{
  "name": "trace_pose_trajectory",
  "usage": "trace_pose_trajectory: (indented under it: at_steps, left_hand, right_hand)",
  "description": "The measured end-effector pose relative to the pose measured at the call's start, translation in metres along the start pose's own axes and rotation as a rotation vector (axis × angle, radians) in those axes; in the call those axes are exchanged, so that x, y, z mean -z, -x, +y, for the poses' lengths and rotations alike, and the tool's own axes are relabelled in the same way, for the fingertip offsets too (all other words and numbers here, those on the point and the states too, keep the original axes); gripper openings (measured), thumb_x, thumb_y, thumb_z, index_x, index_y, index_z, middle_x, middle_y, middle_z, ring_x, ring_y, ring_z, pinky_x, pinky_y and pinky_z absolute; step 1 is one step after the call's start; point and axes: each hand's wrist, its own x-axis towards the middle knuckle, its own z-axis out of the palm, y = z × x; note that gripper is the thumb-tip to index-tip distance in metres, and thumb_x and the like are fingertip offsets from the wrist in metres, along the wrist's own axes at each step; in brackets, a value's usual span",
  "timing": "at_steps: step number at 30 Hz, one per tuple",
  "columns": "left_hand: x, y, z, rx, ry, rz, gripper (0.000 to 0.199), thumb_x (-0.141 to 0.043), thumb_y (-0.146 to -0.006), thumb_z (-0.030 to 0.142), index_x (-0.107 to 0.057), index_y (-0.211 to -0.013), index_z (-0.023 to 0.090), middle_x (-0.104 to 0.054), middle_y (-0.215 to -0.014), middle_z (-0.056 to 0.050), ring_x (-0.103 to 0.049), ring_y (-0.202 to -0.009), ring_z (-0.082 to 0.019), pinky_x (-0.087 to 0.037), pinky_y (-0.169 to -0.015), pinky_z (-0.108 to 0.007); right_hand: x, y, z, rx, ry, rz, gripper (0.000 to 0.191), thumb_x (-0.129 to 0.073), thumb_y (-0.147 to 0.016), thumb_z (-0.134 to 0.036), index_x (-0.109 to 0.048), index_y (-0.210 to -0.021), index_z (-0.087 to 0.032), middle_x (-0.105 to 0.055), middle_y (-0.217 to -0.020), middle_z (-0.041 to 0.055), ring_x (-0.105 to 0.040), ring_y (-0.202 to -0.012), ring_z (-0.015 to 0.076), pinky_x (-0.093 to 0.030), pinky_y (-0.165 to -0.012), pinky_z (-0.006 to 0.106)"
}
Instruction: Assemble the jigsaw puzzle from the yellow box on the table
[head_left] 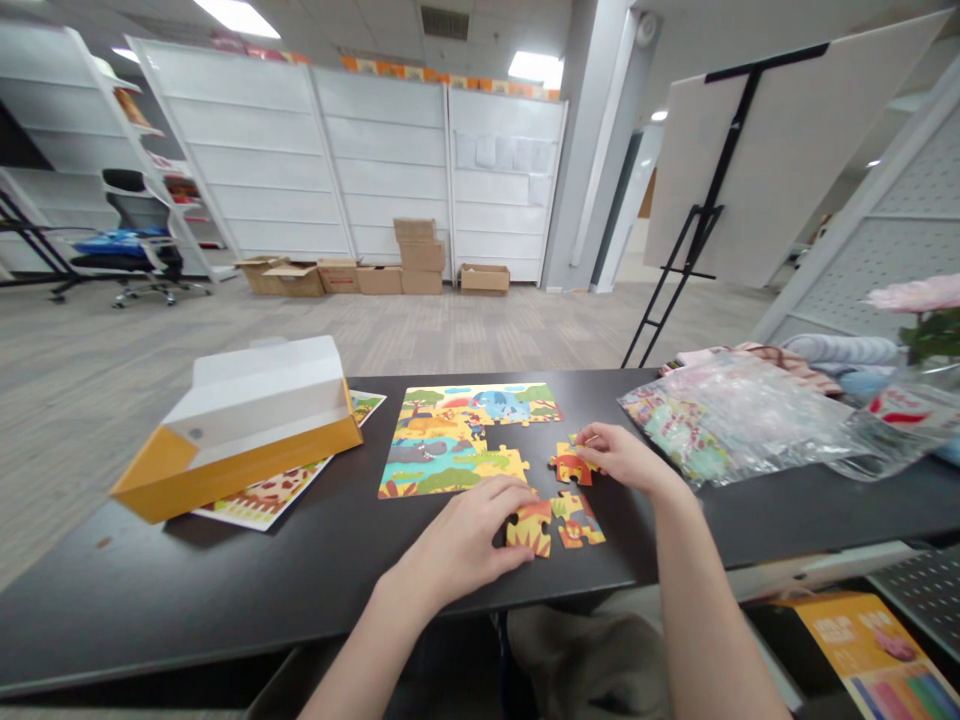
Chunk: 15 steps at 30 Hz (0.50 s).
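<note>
Cardboard box [236, 430], yellow and white, sits well left of left hand [457, 535], propped on printed picture sheet [259, 497]. Jigsaw [461, 440] of jungle animals lies just ahead of left hand, mostly joined, notch open on right edge. Left hand lies over loose orange piece [531, 530], can't tell if gripping; lion piece [577, 522] just beside it. Right hand [622, 458], well apart, pinches small yellow piece [576, 438] above loose red piece [571, 467]. Those four sit unjoined. Crinkly plastic bag [720, 420] right of right hand, on black table [225, 610].
</note>
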Motion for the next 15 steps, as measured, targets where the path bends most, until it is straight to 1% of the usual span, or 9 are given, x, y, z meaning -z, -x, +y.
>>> trace_pose_trajectory:
  at_steps: [3, 5, 8, 11, 13, 15]
  left_hand:
    - [0.000, 0.000, 0.000, 0.019, 0.020, 0.006, 0.048, -0.075, -0.083, 0.025, -0.058, -0.127, 0.028, -0.061, -0.136, -0.005, -0.057, -0.128, -0.024, -0.045, -0.110, -0.039]
    - [-0.001, 0.000, 0.000, 0.032, 0.028, 0.002, 0.050, -0.075, -0.082, 0.025, -0.056, -0.128, 0.029, -0.061, -0.135, -0.004, -0.058, -0.126, -0.024, -0.046, -0.110, -0.039]
    - [-0.004, -0.002, -0.001, 0.046, 0.043, 0.014, 0.063, -0.076, -0.081, 0.023, -0.049, -0.137, 0.031, -0.056, -0.142, -0.005, -0.055, -0.130, -0.024, -0.045, -0.112, -0.041]
    - [-0.009, -0.003, -0.002, 0.041, 0.054, 0.076, 0.081, -0.076, -0.079, 0.019, -0.035, -0.148, 0.033, -0.043, -0.153, -0.006, -0.042, -0.143, -0.025, -0.039, -0.119, -0.043]
    - [-0.011, -0.003, -0.004, 0.035, 0.056, 0.095, 0.086, -0.075, -0.079, 0.018, -0.030, -0.151, 0.033, -0.036, -0.158, -0.008, -0.033, -0.149, -0.025, -0.036, -0.121, -0.044]
    - [-0.013, -0.003, -0.005, 0.029, 0.060, 0.100, 0.087, -0.075, -0.080, 0.018, -0.029, -0.152, 0.034, -0.034, -0.160, -0.008, -0.032, -0.150, -0.026, -0.036, -0.121, -0.046]
  right_hand:
    - [0.006, 0.001, 0.004, -0.003, 0.000, 0.057, 0.025, -0.072, -0.074, -0.037, -0.062, -0.085, -0.018, -0.069, -0.067, 0.0027, -0.061, -0.060, 0.0156, -0.043, -0.052, 0.024]
    - [0.006, 0.004, -0.003, -0.010, -0.042, 0.062, 0.029, -0.073, -0.074, -0.041, -0.062, -0.087, -0.018, -0.069, -0.068, 0.0027, -0.060, -0.060, 0.0153, -0.044, -0.053, 0.025]
    - [0.001, 0.010, -0.022, -0.013, -0.171, -0.007, 0.036, -0.074, -0.074, -0.047, -0.061, -0.091, -0.018, -0.067, -0.071, 0.0007, -0.060, -0.063, 0.0144, -0.047, -0.056, 0.025]
    - [-0.007, 0.015, -0.041, 0.003, -0.274, -0.107, 0.041, -0.077, -0.072, -0.052, -0.061, -0.091, -0.019, -0.067, -0.075, 0.0000, -0.062, -0.067, 0.0139, -0.050, -0.059, 0.025]
    - [-0.012, 0.016, -0.049, 0.009, -0.293, -0.152, 0.043, -0.079, -0.070, -0.053, -0.061, -0.090, -0.019, -0.066, -0.073, -0.0007, -0.061, -0.066, 0.0132, -0.049, -0.059, 0.024]
    - [-0.017, 0.015, -0.050, 0.017, -0.297, -0.182, 0.045, -0.080, -0.070, -0.053, -0.061, -0.091, -0.018, -0.065, -0.072, -0.0012, -0.059, -0.065, 0.0127, -0.047, -0.058, 0.024]
